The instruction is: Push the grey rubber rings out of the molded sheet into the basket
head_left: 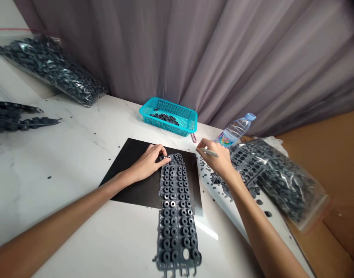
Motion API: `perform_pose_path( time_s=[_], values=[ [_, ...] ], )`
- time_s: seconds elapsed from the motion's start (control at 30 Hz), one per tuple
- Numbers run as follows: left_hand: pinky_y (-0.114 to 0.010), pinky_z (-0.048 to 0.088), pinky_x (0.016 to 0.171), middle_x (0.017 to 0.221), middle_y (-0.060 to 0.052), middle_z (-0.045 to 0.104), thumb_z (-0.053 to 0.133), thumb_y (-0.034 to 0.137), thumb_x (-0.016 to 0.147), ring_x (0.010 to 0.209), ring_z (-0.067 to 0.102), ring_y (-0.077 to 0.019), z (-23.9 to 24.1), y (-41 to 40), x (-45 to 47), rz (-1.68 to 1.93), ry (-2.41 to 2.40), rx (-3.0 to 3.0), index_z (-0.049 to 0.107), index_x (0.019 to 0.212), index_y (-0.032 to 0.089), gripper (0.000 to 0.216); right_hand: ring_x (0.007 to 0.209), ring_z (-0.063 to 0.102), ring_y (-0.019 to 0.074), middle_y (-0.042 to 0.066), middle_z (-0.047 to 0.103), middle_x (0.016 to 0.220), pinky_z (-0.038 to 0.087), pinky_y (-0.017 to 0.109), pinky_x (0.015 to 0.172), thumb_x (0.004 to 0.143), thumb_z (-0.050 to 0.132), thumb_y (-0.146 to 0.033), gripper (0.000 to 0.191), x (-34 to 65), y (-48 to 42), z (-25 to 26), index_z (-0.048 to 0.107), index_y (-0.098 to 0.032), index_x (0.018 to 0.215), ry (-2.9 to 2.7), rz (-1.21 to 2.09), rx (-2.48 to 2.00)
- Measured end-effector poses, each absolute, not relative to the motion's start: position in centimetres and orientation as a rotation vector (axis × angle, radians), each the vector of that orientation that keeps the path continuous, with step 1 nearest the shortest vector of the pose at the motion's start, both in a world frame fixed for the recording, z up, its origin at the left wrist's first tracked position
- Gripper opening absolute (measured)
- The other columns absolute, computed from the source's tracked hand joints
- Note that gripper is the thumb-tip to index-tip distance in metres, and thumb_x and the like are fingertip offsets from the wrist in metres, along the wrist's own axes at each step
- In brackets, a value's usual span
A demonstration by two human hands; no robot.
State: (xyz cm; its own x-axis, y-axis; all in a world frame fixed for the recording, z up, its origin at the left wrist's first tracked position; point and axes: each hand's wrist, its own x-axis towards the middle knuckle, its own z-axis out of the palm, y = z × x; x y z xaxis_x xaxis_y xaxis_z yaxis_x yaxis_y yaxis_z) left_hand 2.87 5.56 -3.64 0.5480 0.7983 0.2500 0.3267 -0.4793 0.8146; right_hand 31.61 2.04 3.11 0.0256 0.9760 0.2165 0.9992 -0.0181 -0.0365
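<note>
A long dark grey moulded rubber sheet [178, 206] with rows of round, ring-shaped parts lies lengthwise in front of me. Its far end rests on a black mat [130, 166], while its near end reaches over the white table. One round hole shows through the sheet near its close end. My left hand [152, 160] pinches the sheet's far left corner between thumb and fingers. To the right of the mat, my right hand [216, 156] is closed around a slim pale pen-like tool [209, 152], held above the table and apart from the sheet. The tool's tip is hard to make out.
A turquoise basket [169, 129] holding small black parts stands at the back. A water bottle [236, 129], scrap sheets [246, 166] and a bag of black parts [292, 181] lie right. Another full bag [52, 69] and dark rubber pieces [17, 117] are left.
</note>
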Motion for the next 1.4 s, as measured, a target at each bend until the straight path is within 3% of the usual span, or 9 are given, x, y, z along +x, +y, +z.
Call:
perform_pose_path(
  time_s=[0.13, 0.43, 0.67, 0.83, 1.03, 1.27, 1.4],
  values=[
    [-0.039, 0.053, 0.094, 0.105, -0.003, 0.065, 0.067, 0.037, 0.098, 0.101, 0.064, -0.0216, -3.7, 5.6, 3.1, 0.891, 0.856, 1.961, 0.054, 0.106, 0.025, 0.019, 0.081, 0.070, 0.0254, 0.005, 0.080, 0.096, 0.024, 0.030, 0.060, 0.100, 0.065, -0.037, 0.015, 31.6, 2.0, 3.0, 0.073, -0.026, 0.101, -2.041, -0.249, -2.095],
    [-0.034, 0.058, 0.085, 0.112, -0.006, 0.067, 0.065, 0.036, 0.098, 0.105, 0.070, -0.0215, -3.4, 6.3, 3.0, 1.067, 0.900, 1.845, 0.055, 0.112, 0.025, 0.020, 0.080, 0.068, 0.0248, 0.007, 0.078, 0.104, 0.028, 0.031, 0.061, 0.106, 0.059, -0.041, 0.021, 31.3, 2.1, 1.8, 0.071, -0.024, 0.101, -2.127, -0.237, -1.984],
    [-0.035, 0.058, 0.093, 0.107, -0.004, 0.069, 0.062, 0.037, 0.100, 0.099, 0.071, -0.0199, -3.0, 7.1, 2.3, 1.195, 0.973, 1.828, 0.056, 0.104, 0.024, 0.015, 0.082, 0.065, 0.0272, 0.009, 0.070, 0.086, 0.044, 0.037, 0.077, 0.114, 0.041, -0.047, 0.045, 30.1, -1.4, -0.1, 0.062, -0.024, 0.082, -2.175, -0.316, -1.769],
    [-0.041, 0.056, 0.101, 0.108, -0.005, 0.070, 0.057, 0.043, 0.103, 0.102, 0.071, -0.0225, -3.8, 8.1, 1.7, 1.113, 0.977, 1.915, 0.064, 0.103, 0.023, 0.021, 0.090, 0.065, 0.0298, 0.010, 0.069, 0.094, 0.046, 0.043, 0.085, 0.113, 0.045, -0.041, 0.030, 29.9, -4.4, -1.3, 0.061, -0.024, 0.092, -2.146, -0.294, -1.685],
    [-0.052, 0.050, 0.115, 0.127, -0.009, 0.064, 0.078, 0.048, 0.088, 0.124, 0.065, -0.0302, -4.2, 8.2, 1.0, 0.944, 0.918, 2.064, 0.069, 0.124, 0.024, 0.044, 0.095, 0.065, 0.0294, 0.011, 0.070, 0.103, 0.047, 0.043, 0.088, 0.110, 0.048, -0.027, 0.016, 29.3, -4.7, -1.3, 0.061, -0.023, 0.101, -2.157, -0.173, -1.666],
    [-0.049, 0.052, 0.114, 0.131, -0.009, 0.063, 0.059, 0.031, 0.101, 0.127, 0.063, -0.0272, -4.2, 8.8, 1.3, 0.989, 0.881, 2.176, 0.066, 0.126, 0.025, 0.027, 0.084, 0.064, 0.0258, 0.008, 0.070, 0.095, 0.046, 0.040, 0.083, 0.112, 0.050, -0.039, 0.026, 29.3, -4.7, -2.1, 0.061, -0.023, 0.093, -2.133, -0.225, -1.641],
    [-0.049, 0.056, 0.108, 0.125, -0.009, 0.063, 0.058, 0.025, 0.102, 0.122, 0.065, -0.0276, -4.2, 11.0, 2.3, 0.999, 0.863, 2.257, 0.067, 0.121, 0.023, 0.021, 0.087, 0.065, 0.0246, 0.008, 0.069, 0.095, 0.048, 0.037, 0.083, 0.110, 0.053, -0.039, 0.026, 29.4, -4.2, -3.2, 0.062, -0.022, 0.093, -2.030, -0.207, -1.616]
  ],
)
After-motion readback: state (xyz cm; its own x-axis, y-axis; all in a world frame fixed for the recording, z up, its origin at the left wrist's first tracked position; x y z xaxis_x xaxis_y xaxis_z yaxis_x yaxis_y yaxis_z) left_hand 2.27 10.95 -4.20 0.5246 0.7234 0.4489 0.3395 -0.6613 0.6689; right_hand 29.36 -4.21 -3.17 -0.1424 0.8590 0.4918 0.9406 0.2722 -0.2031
